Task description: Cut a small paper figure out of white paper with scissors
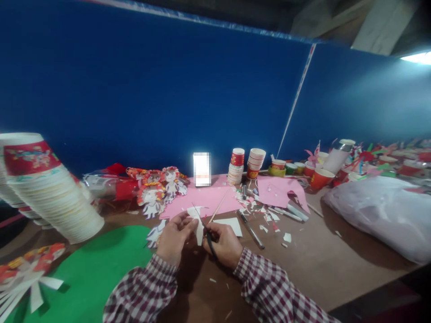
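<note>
Between the fingers of my left hand (pixel 175 237) is a small strip of white paper (pixel 199 234), held upright over the brown table. My right hand (pixel 226 244) grips a pair of scissors with black handles (pixel 210 242). The scissor blades lie against the paper strip, pointing up and away from me. Just beyond my right hand a white sheet of paper (pixel 235 225) rests on the table. Left of my left hand lie several paper cut-out figures (pixel 151 202) with red and orange headpieces.
Pink paper (pixel 202 197) spreads behind my hands, with a lit phone (pixel 202 169) standing on it. Paper scraps and a marker (pixel 251 229) lie right. Stacked paper cups (pixel 50 193) lean at left above green paper (pixel 104 269). A white plastic bag (pixel 380 215) sits far right.
</note>
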Demonstrator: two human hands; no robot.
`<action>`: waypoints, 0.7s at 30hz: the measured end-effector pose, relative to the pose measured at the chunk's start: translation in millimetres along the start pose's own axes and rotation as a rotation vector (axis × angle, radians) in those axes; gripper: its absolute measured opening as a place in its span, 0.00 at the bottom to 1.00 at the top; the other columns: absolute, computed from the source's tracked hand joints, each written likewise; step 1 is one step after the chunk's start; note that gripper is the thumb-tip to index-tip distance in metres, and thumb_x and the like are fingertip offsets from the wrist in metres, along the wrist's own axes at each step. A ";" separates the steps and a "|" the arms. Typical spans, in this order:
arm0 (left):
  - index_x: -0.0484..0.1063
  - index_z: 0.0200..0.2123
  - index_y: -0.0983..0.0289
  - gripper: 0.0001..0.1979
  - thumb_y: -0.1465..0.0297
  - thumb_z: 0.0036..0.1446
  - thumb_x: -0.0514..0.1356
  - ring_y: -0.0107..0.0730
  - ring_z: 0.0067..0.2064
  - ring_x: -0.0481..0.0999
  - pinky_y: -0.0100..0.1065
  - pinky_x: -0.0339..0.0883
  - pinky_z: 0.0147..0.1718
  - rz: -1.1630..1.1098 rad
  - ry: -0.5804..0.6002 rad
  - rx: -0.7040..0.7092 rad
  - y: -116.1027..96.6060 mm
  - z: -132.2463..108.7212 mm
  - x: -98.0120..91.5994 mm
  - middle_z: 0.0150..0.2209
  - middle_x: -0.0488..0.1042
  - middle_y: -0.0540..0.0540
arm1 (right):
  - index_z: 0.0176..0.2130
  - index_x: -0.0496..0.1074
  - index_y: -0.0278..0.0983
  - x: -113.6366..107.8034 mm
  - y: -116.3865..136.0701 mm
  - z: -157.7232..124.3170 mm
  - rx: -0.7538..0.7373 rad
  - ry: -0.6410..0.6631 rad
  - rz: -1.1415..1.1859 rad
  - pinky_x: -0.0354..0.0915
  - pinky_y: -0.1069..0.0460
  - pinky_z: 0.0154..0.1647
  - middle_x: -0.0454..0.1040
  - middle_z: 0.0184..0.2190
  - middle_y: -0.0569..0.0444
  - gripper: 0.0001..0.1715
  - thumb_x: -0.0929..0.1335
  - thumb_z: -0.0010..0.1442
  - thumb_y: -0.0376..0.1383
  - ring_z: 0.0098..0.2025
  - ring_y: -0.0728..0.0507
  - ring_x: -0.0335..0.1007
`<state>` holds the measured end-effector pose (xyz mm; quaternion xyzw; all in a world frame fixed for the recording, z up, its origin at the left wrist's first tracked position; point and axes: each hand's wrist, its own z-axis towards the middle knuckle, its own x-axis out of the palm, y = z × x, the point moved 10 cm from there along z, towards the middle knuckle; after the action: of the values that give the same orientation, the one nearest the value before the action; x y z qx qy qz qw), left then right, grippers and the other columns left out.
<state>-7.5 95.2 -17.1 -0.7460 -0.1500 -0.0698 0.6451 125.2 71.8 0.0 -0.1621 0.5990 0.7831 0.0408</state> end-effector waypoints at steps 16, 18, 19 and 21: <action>0.70 0.31 0.65 0.22 0.66 0.31 0.73 0.25 0.20 0.69 0.28 0.64 0.20 -0.083 0.133 -0.114 6.9 -8.5 18.0 0.21 0.72 0.47 | 0.33 0.76 0.38 -11.0 23.5 -6.3 -0.092 -0.023 -0.444 0.55 0.55 0.25 0.74 0.23 0.54 0.09 0.66 0.52 0.36 0.24 0.47 0.66; 0.70 0.30 0.65 0.21 0.66 0.31 0.73 0.24 0.18 0.67 0.28 0.63 0.18 -0.101 0.139 -0.140 7.7 -10.6 20.1 0.19 0.69 0.45 | 0.33 0.76 0.38 -10.5 23.9 -6.5 -0.089 -0.019 -0.442 0.55 0.55 0.25 0.75 0.23 0.54 0.09 0.66 0.53 0.36 0.24 0.46 0.67; 0.70 0.30 0.64 0.21 0.66 0.31 0.73 0.23 0.18 0.67 0.28 0.63 0.18 -0.110 0.137 -0.150 8.3 -11.3 20.3 0.18 0.69 0.45 | 0.34 0.76 0.38 -10.3 24.2 -6.6 -0.089 -0.018 -0.439 0.55 0.55 0.25 0.75 0.23 0.54 0.10 0.66 0.53 0.36 0.24 0.46 0.67; 0.69 0.29 0.64 0.21 0.67 0.31 0.73 0.23 0.18 0.66 0.27 0.63 0.18 -0.123 0.142 -0.168 10.2 -11.7 20.5 0.18 0.68 0.45 | 0.35 0.76 0.38 -10.3 25.6 -6.9 -0.095 -0.021 -0.433 0.56 0.55 0.26 0.76 0.24 0.53 0.10 0.66 0.52 0.35 0.25 0.46 0.68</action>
<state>16.2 85.2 -18.7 -0.7799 -0.1432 -0.1743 0.5838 129.7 59.5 25.2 -0.2803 0.5123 0.7850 0.2067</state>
